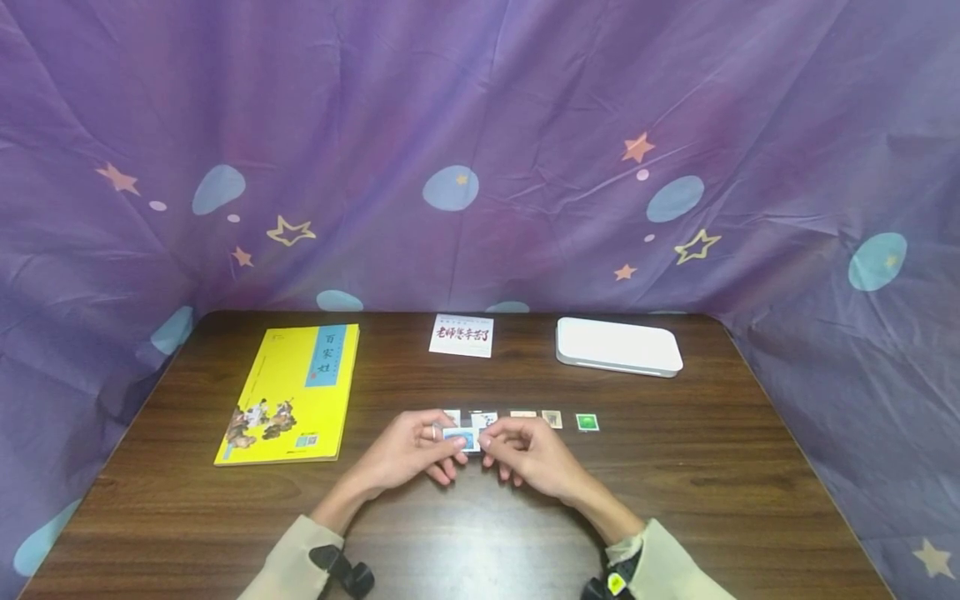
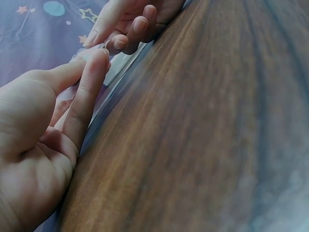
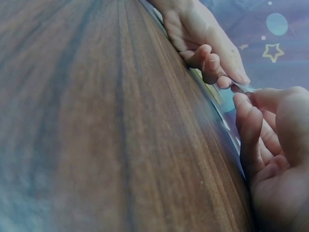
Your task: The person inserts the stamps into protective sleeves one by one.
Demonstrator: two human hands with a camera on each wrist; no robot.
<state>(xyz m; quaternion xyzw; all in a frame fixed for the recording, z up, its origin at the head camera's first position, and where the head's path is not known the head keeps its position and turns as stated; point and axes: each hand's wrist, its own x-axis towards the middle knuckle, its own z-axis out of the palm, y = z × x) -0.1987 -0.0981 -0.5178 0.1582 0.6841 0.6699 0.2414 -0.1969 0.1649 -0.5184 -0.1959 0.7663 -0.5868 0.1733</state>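
Note:
A small blue postage stamp (image 1: 461, 439) with a white border is held up between both hands, above the near half of the table. My left hand (image 1: 408, 450) pinches its left side between thumb and fingers, and a ring circles one finger. At its right edge, my right hand (image 1: 536, 457) pinches the stamp with thumb and forefinger. In both wrist views the fingertips of the two hands nearly meet at the thin stamp. Just beyond the hands lies a row of several stamps, with a green stamp (image 1: 587, 422) at the right end and a tan stamp (image 1: 552, 419) beside it.
On the left of the brown wooden table (image 1: 675, 500) lies a yellow book (image 1: 300, 408). A white card with red writing (image 1: 461, 336) lies at the back middle, and a white flat case (image 1: 619, 345) at the back right. A purple curtain (image 1: 480, 100) surrounds the table.

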